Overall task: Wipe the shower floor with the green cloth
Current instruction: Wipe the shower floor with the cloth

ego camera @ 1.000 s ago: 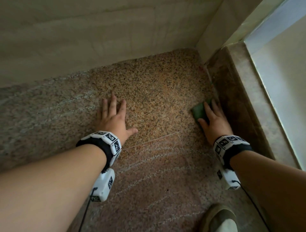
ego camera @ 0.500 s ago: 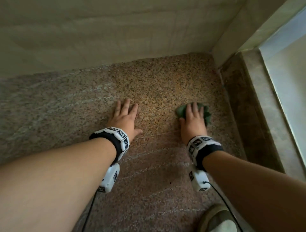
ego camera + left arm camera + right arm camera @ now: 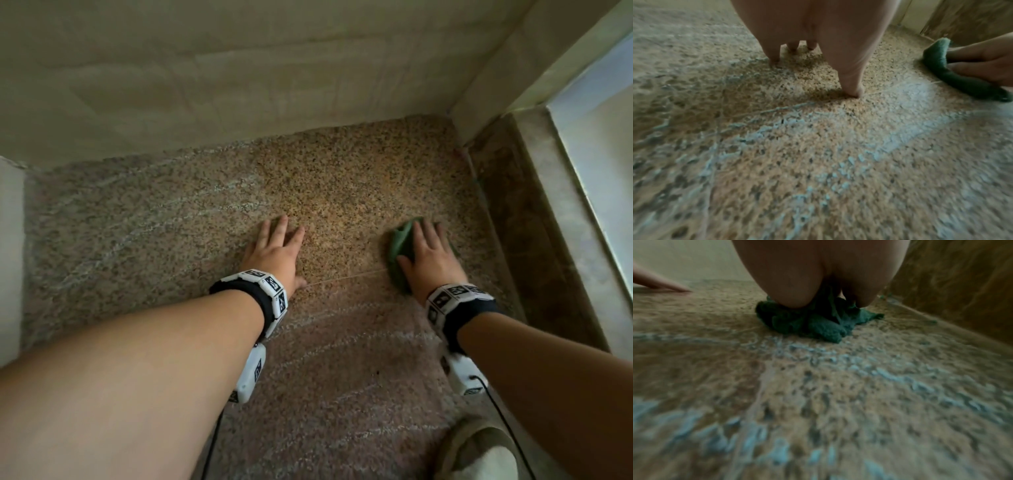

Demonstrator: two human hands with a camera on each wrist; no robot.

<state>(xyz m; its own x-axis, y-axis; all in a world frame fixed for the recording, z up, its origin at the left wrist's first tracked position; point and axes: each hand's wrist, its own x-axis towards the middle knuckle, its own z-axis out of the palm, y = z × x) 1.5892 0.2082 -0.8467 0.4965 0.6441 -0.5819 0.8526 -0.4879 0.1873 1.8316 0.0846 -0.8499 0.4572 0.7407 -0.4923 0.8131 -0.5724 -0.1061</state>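
Sliding back toward the curb, the right hand (image 3: 430,257) presses flat, fingers straight, on the green cloth (image 3: 400,246), bunched mid-floor; left hand (image 3: 274,255) braces flat on the shower floor (image 3: 171,222). Streaks remain nearer.

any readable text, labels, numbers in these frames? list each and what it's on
No readable words, brands or numbers in any view.
Left wristband: black-and-white square marker patterns only, no letters.
Right wristband: same kind of marker patterns, no letters.
White camera unit under the left wrist: small marker squares, too small to read as text.
Green cloth, shower floor, wall tiles: no print visible.
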